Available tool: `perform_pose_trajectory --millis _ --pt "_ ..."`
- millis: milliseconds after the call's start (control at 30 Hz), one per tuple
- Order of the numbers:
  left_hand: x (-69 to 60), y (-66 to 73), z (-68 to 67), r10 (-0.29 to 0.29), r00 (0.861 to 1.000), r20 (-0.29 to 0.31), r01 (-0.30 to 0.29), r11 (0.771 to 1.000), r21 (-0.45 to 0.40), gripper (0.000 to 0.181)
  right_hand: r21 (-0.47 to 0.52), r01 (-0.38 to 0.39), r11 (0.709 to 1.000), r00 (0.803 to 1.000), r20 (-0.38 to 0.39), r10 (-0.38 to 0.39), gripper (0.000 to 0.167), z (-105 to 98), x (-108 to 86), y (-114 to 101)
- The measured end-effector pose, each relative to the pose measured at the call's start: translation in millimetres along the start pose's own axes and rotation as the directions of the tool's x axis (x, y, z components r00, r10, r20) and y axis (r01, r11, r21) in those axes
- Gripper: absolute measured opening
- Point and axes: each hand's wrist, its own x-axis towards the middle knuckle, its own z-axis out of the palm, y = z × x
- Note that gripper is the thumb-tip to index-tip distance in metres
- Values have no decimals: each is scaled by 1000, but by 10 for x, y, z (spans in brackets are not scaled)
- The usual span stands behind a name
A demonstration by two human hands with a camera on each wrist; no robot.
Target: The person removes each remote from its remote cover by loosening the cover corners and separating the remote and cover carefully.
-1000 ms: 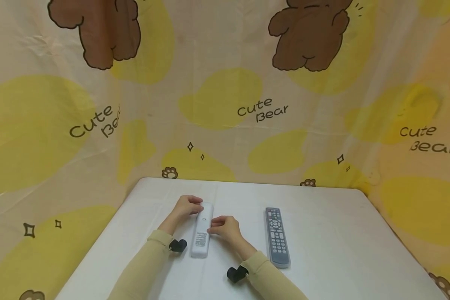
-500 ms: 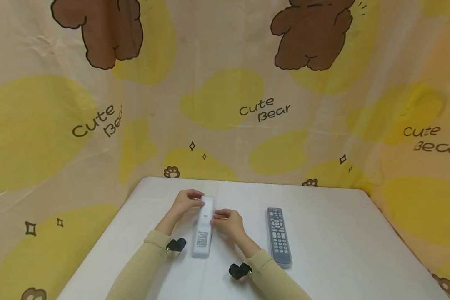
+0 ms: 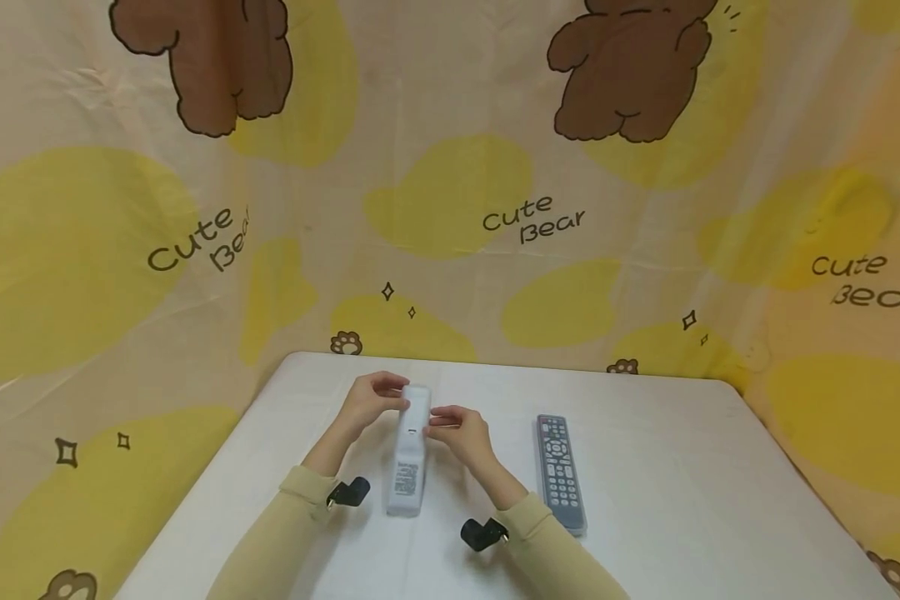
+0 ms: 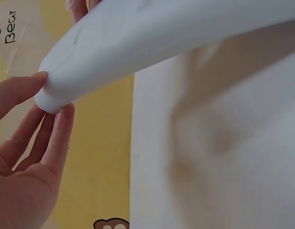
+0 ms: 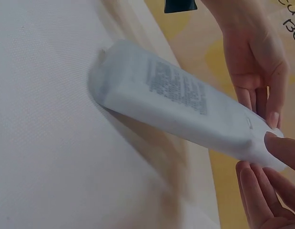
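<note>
A white remote control point(image 3: 411, 450) stands tilted, its near end on the table and its far end raised, with its back and printed label facing up. My left hand point(image 3: 366, 402) pinches the far end; in the left wrist view the thumb lies above and the fingertips point(image 4: 65, 114) below. From the right side, my right hand point(image 3: 463, 435) holds the same remote with thumb on the back and fingers beneath, as the right wrist view shows. The remote's button side is hidden. A grey remote control point(image 3: 560, 471) lies buttons up to the right of my right hand.
A white table point(image 3: 660, 483) carries both remotes. Behind it hangs a cloth point(image 3: 435, 200) printed with bears and yellow patches. Small black cameras point(image 3: 482, 534) are strapped at both wrists.
The far end of the white remote has risen off the table, while its near end stays down. Both hands have moved up and away with it. The grey remote has stayed put.
</note>
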Motion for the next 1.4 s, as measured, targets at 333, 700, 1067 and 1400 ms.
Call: perform_pose_trajectory --millis 333,700,1067,1400 --pt "-99 136 -38 39 999 5 -39 999 10 35 39 47 998 999 -6 -47 33 -82 57 -140" --pt "-209 210 -74 91 996 8 -91 996 -8 33 50 98 994 995 3 -99 37 -147 96 -250" --pt "-345 323 -111 137 991 10 -136 990 -31 34 13 178 984 983 42 -179 36 -224 85 -408" --pt "-454 422 -127 161 987 22 -160 986 -49 34 -45 219 975 974 69 -216 36 -296 -154 -837"
